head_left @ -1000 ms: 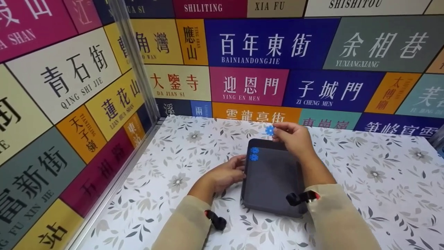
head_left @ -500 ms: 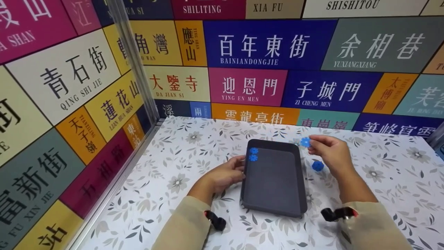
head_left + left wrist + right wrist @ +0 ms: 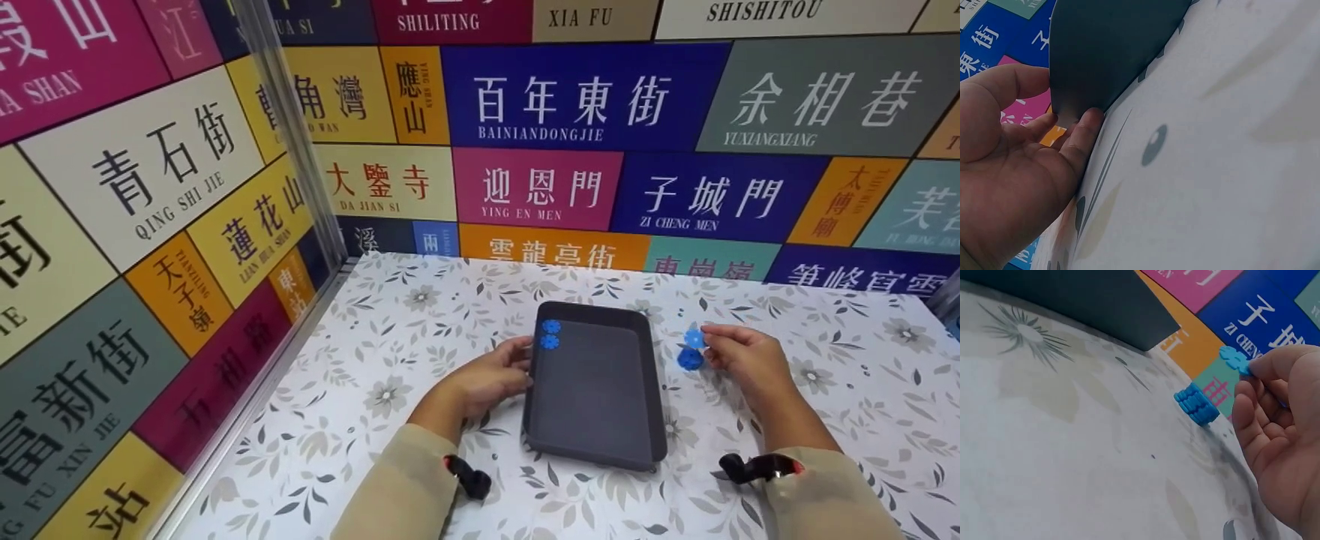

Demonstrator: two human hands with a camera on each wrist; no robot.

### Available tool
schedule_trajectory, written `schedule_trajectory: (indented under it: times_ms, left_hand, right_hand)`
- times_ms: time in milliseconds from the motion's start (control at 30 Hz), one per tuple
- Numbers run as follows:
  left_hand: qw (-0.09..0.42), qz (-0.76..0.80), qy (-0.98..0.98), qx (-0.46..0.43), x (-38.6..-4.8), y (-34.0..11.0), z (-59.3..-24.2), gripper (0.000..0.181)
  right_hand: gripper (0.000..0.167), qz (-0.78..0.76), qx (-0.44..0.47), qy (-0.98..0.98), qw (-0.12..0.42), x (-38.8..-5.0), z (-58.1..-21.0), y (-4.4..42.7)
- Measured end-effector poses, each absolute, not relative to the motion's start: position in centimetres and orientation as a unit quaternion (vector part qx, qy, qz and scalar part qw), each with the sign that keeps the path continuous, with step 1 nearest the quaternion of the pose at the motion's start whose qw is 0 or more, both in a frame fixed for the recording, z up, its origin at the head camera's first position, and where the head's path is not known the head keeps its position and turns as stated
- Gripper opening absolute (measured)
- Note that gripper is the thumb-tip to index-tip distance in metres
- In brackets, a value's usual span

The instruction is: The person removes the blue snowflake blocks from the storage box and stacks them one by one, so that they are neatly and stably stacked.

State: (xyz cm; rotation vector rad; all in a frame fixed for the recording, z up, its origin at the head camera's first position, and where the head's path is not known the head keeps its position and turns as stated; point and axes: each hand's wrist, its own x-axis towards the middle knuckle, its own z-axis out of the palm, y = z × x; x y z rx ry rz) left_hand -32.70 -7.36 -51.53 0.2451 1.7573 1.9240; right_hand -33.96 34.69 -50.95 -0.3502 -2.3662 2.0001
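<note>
My right hand [image 3: 750, 364] pinches a blue flower-shaped plastic disc [image 3: 694, 340] between thumb and fingertips. Just beyond it in the right wrist view, a stack of matching blue discs [image 3: 1196, 404] stands on the table, apart from the held one. The dark grey rectangular tray [image 3: 592, 405] lies left of the stack, with two more blue discs [image 3: 551, 334] inside at its far left corner. At the tray's left side my left hand [image 3: 484, 379] touches the outer wall with its fingertips. In the left wrist view its thumb meets the wall's edge, where the tip is hidden.
A white cloth [image 3: 420, 330] with grey leaves and flowers covers the table. Colourful panels with printed characters [image 3: 570, 97] rise at the back and left, joined by a metal corner post [image 3: 296, 135].
My right hand has moved from beyond the tray's far edge to the right and nearer, carrying the disc to the stack. The left hand and tray stay put.
</note>
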Motion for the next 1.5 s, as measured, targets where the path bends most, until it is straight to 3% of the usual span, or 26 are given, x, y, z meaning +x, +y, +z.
schedule_trajectory:
  times_ms: [200,933,1500]
  left_hand:
    - [0.26,0.71,0.648,0.094,-32.8,-7.3,-51.6,0.086]
    - [0.262,0.709,0.648,0.094,-32.7,-7.4,-51.4,0.086]
    - [0.256,0.715,0.643,0.097,-32.8,-7.4,-51.8,0.085]
  right_hand:
    - [0.021,0.634,-0.099,-0.767,0.013,-34.0,-51.8,35.3]
    - [0.024,0.614,-0.076,-0.786,0.0,-34.2,-52.6,35.5]
    - [0.044,0.555,-0.072,-0.828,-0.013,-34.3,-52.4,35.0]
